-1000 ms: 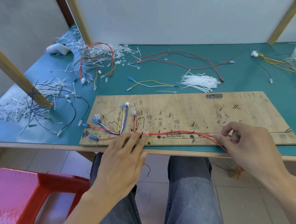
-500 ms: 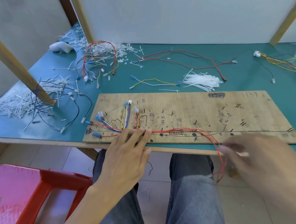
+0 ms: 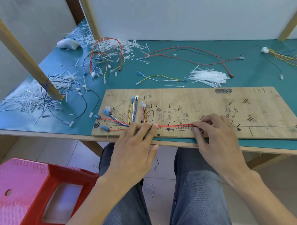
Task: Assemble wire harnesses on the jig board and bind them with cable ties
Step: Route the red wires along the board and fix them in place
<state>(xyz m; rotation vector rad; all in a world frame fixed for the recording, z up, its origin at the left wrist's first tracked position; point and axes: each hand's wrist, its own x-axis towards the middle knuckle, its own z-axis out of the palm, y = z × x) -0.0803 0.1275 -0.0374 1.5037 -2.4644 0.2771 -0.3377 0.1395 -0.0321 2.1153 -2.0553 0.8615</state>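
Left hand (image 3: pixel 134 148) flat on, right hand (image 3: pixel 215 139) pinching, two red wires (image 3: pixel 173 126); one jig board (image 3: pixel 204 102).

A red plastic stool (image 3: pixel 19 198) with a rectangular opening and a small round hole in its top stands on the tiled floor (image 3: pixel 277 188) at lower left, just beside the person's jeans-clad legs (image 3: pixel 194 196). The teal-topped table (image 3: pixel 176 67) is backed by white panels (image 3: pixel 181 13), with a slanted wooden post (image 3: pixel 18 49) resting on it at left and another wooden post (image 3: pixel 291 21) at the far right. A rounded white object (image 3: pixel 68 44) lies near the back left corner; what it is cannot be told.
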